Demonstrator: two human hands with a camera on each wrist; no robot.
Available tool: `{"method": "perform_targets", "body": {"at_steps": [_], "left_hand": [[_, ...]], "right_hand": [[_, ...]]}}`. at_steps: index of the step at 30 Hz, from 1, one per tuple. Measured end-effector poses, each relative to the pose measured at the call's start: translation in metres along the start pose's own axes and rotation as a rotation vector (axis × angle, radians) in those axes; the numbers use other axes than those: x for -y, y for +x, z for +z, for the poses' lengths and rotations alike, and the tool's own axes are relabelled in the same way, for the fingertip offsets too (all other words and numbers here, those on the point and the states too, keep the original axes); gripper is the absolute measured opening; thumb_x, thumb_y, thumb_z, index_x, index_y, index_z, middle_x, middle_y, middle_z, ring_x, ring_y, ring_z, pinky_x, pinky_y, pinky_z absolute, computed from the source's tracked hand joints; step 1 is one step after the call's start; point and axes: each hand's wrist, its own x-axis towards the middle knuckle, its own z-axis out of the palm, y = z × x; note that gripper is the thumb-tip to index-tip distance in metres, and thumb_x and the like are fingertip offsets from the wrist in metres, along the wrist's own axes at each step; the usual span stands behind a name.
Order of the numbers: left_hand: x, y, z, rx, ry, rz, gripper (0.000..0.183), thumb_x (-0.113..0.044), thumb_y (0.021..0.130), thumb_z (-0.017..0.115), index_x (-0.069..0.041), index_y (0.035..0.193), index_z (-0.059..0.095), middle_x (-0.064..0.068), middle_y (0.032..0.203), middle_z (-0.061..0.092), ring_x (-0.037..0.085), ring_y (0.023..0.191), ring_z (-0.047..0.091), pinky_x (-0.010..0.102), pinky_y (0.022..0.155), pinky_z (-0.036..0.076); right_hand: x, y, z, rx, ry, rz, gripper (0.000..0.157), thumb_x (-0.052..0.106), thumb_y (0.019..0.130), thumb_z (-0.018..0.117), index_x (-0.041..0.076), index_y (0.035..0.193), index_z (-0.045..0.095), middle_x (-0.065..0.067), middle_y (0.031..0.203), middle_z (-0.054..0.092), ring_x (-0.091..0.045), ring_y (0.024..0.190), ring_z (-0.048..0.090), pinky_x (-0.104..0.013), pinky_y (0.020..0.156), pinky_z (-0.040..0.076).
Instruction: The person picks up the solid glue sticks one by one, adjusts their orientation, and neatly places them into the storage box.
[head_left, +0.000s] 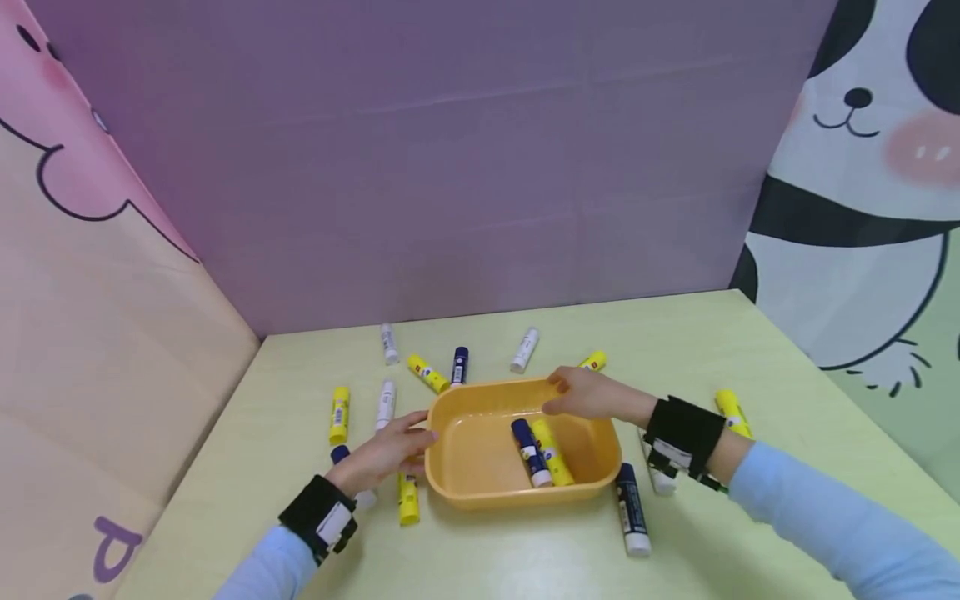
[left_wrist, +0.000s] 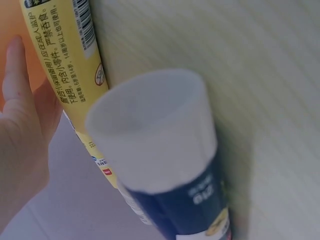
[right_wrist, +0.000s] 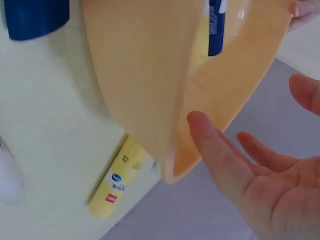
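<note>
Around the orange tray [head_left: 476,450], left hand [head_left: 381,455] and right hand [head_left: 591,394] are loosely spread, fingers at its rim.

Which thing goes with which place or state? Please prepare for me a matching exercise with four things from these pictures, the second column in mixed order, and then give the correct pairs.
Column 1
1. Tray
2. Left hand
3. Right hand
4. Purple backdrop

Column 2
A. At the tray's far rim, toward its right end
B. Beyond the far edge of the table
C. Has a dark blue tube and a yellow tube lying inside
D. At the tray's left end

Pairs: 1-C, 2-D, 3-A, 4-B
</note>
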Motion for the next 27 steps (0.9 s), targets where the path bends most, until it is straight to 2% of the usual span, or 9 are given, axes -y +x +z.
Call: {"method": "perform_targets", "body": {"at_steps": [6,12,20,27], "left_hand": [[-0.003,0.001,0.004,-0.001,-0.012,0.022,0.056,-0.021,0.097,0.044,-0.003,0.144,0.021,0.025,0.137,0.04,0.032,0.111,0.056,0.037,0.086,0.053],[-0.005,0.002,0.009,-0.048,0.069,0.048,0.05,-0.015,0.097,0.042,0.001,0.141,0.026,0.025,0.135,0.042,0.027,0.104,0.059,0.036,0.085,0.053],[-0.003,0.004,0.009,-0.046,0.076,0.076,0.046,-0.014,0.097,0.04,0.002,0.139,0.03,0.023,0.13,0.048,0.025,0.101,0.059,0.034,0.083,0.054],[-0.004,0.004,0.008,-0.063,0.074,0.065,0.046,-0.013,0.097,0.039,0.001,0.14,0.029,0.022,0.13,0.047,0.025,0.102,0.059,0.035,0.084,0.054]], "right_hand": [[-0.001,-0.012,-0.015,-0.007,-0.009,-0.04,0.056,0.03,0.087,0.06,-0.001,0.129,0.044,-0.024,0.126,0.051,-0.034,0.109,0.054,-0.045,0.088,0.05],[-0.007,-0.019,-0.03,-0.037,-0.021,-0.1,0.057,0.033,0.087,0.059,-0.002,0.13,0.044,-0.025,0.124,0.052,-0.036,0.11,0.052,-0.045,0.087,0.05],[-0.012,-0.031,-0.044,-0.049,-0.03,-0.083,0.06,0.036,0.087,0.059,-0.002,0.13,0.043,-0.025,0.124,0.051,-0.036,0.109,0.053,-0.047,0.085,0.05],[-0.016,-0.042,-0.054,-0.059,-0.053,-0.09,0.058,0.033,0.087,0.058,-0.004,0.129,0.043,-0.027,0.123,0.052,-0.037,0.108,0.053,-0.046,0.084,0.05]]}}
